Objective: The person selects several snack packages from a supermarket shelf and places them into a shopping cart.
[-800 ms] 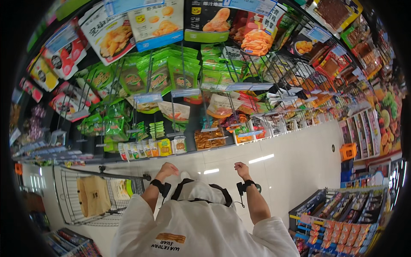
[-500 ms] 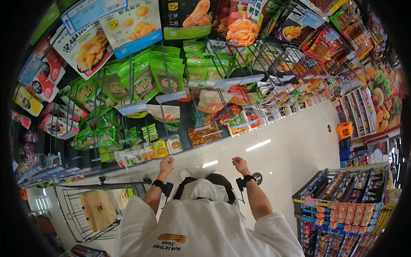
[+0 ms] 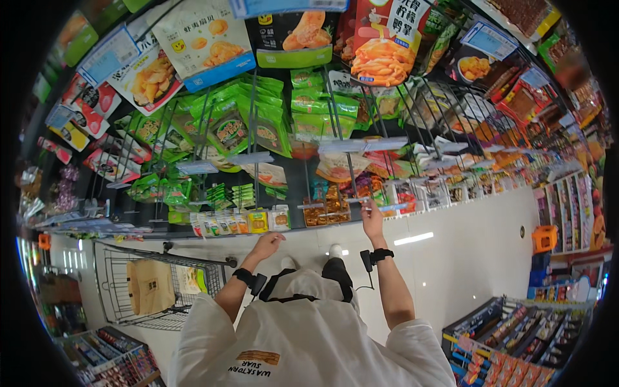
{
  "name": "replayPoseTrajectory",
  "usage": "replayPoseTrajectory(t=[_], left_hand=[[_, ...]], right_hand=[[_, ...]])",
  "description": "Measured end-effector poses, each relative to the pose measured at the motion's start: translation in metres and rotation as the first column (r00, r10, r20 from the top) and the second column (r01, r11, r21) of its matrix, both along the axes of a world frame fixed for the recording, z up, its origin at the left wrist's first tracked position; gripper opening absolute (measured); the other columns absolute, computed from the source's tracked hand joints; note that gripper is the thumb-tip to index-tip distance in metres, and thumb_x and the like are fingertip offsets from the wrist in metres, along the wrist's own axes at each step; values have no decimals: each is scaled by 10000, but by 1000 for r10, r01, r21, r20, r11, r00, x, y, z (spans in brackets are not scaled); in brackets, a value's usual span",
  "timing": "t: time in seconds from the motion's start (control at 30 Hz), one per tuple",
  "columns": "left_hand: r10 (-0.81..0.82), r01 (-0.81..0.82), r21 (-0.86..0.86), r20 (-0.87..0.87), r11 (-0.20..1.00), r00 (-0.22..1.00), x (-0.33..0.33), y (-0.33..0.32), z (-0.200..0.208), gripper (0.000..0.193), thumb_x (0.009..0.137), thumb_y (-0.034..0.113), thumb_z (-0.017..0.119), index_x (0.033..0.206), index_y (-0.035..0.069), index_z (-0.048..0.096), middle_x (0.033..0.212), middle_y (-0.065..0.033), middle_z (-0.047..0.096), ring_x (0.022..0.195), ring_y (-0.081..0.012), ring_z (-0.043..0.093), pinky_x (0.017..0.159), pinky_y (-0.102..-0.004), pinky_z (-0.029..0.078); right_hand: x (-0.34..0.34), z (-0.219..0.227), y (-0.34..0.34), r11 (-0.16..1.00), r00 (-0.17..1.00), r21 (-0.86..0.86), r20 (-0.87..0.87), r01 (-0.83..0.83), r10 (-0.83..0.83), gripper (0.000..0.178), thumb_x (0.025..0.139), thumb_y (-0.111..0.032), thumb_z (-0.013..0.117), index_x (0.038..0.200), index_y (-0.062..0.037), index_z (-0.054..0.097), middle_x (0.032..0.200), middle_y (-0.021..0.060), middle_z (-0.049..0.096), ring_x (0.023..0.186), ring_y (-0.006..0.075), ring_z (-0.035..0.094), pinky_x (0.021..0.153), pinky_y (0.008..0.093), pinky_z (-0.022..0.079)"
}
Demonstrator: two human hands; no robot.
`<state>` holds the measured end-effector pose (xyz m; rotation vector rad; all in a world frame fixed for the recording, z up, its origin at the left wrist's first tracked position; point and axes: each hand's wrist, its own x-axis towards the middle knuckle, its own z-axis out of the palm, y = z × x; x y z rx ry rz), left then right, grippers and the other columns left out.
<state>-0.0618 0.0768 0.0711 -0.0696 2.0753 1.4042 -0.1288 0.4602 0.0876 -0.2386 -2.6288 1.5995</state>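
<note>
My left hand (image 3: pixel 266 246) hangs in front of the low shelf, fingers loosely curled and nothing visible in them. Nearest to it is a row of small yellow and white packets (image 3: pixel 258 222) on the bottom shelf. My right hand (image 3: pixel 372 220) reaches farther forward, its fingers bent together at the shelf's front edge. Beside it lie a tray of orange-brown wrapped snacks (image 3: pixel 326 209) and a red-and-white packet (image 3: pixel 405 201). Whether its fingertips touch anything there cannot be made out. Both wrists carry black straps with small devices.
Green snack bags (image 3: pixel 230 131) hang on hooks above, with larger pouches (image 3: pixel 389 45) over them. A wire shopping cart (image 3: pixel 116 288) holding a brown paper bag (image 3: pixel 151 286) stands at my left. A snack rack (image 3: pixel 516 338) is at the lower right, beyond the tiled floor (image 3: pixel 477 258).
The shelf looks nearer and has shifted right in view. My right hand has moved forward to the shelf edge, and my left hand has moved slightly right. One foot is farther forward.
</note>
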Motion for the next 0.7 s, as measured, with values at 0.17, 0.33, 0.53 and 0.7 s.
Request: replayPoseTrajectory(t=[0.17, 0.33, 0.53, 0.7], left_hand=[[-124, 141, 35, -298, 989, 947, -9, 40, 47, 309, 821, 80, 632, 1122, 59, 567, 911, -71, 628, 837, -154, 593, 747, -292, 491], [-61, 75, 77, -171, 994, 983, -22, 84, 62, 307, 851, 136, 627, 1140, 55, 563, 944, -88, 637, 862, -180, 601, 785, -312, 490], [35, -50, -49, -260, 998, 965, -16, 123, 64, 285, 883, 198, 592, 1123, 45, 578, 959, -114, 652, 871, -189, 618, 785, -310, 487], [78, -92, -51, -229, 994, 970, -2, 151, 70, 271, 888, 199, 580, 1113, 48, 587, 939, -117, 653, 850, -194, 620, 778, -307, 488]], right_hand=[[-48, 42, 0, 984, 954, -48, -255, -173, 155, 625, 729, 166, 383, 1322, -27, 420, 1352, 179, 409, 1107, 311, 519, 861, 312, 459], [-73, 38, 23, 945, 912, -10, -266, -325, 311, 637, 756, 173, 385, 1352, -50, 398, 1426, 147, 341, 1123, 271, 513, 879, 313, 465], [-100, 42, 35, 912, 897, 202, -198, -358, 396, 438, 870, -11, 511, 1303, -17, 442, 1469, 150, 261, 1069, 317, 552, 829, 343, 489], [-128, 39, 23, 858, 881, 326, -127, -397, 456, 447, 826, -6, 535, 1266, 26, 466, 1485, 164, 196, 1130, 385, 494, 820, 389, 495]])
